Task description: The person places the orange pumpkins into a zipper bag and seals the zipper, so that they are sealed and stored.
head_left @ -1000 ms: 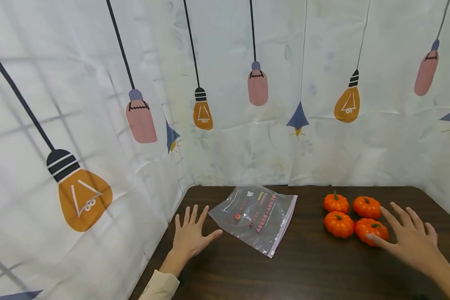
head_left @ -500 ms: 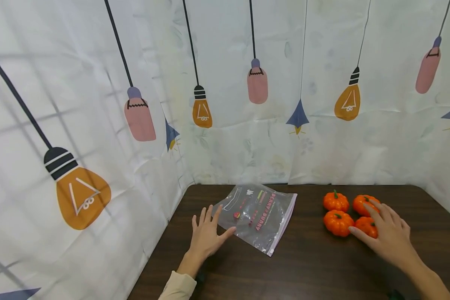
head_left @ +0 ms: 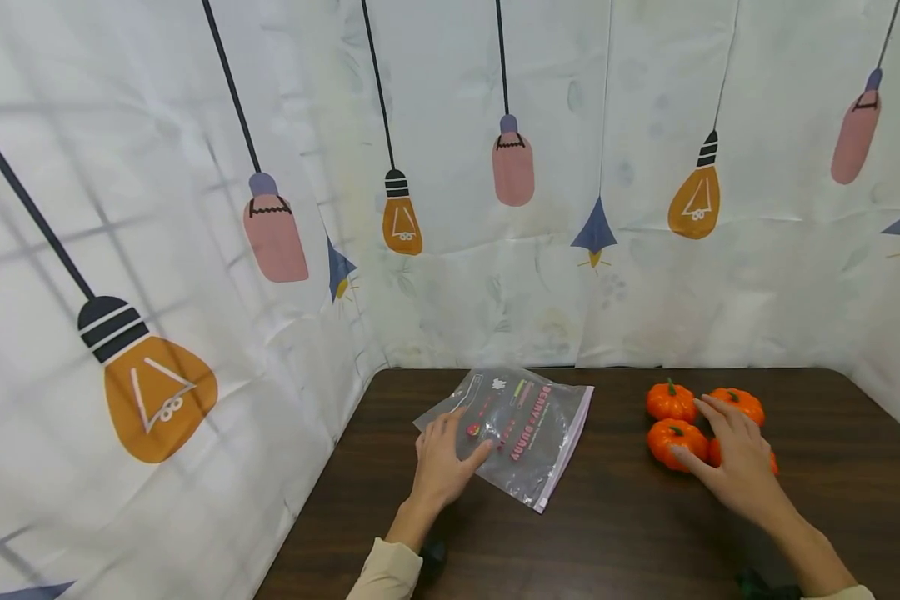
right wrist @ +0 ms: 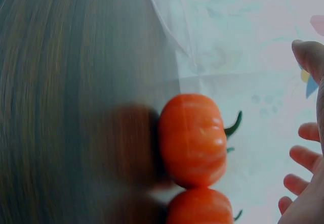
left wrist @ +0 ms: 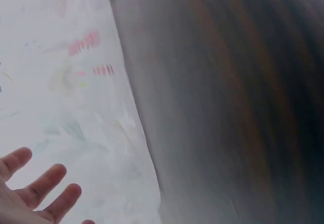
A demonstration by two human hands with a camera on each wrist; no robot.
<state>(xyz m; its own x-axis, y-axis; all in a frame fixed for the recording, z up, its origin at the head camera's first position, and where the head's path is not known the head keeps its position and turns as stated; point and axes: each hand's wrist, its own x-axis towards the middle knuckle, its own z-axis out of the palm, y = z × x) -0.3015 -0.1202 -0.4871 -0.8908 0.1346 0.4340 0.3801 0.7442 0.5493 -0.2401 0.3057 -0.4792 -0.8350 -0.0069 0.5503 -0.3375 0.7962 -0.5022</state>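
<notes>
My left hand (head_left: 444, 467) hovers at the left edge of a clear zip bag (head_left: 536, 450) printed with pink lettering, fingers spread and nothing held. In the left wrist view its fingers (left wrist: 45, 186) are apart. On the right, my right hand (head_left: 742, 471) is held over a cluster of several small orange toy pumpkins with green stems. It covers most of the front-right pumpkin (head_left: 773, 463); its thumb overlaps the front-left pumpkin (head_left: 671, 450). Behind them are the back-left pumpkin (head_left: 671, 402) and back-right pumpkin (head_left: 746, 405). The right wrist view shows loosely bent fingers beside a pumpkin (right wrist: 192, 140), holding nothing.
All of this lies on a dark brown wooden table (head_left: 607, 533). A white curtain (head_left: 457, 308) printed with hanging lamps stands along its back and left edges. The bag's white zip strip (head_left: 567, 450) faces right, toward the pumpkins.
Both hands have moved inward. The left has come rightward from the table's left side onto the bag's edge; the right has moved left over the pumpkins. Bag and pumpkins have stayed put.
</notes>
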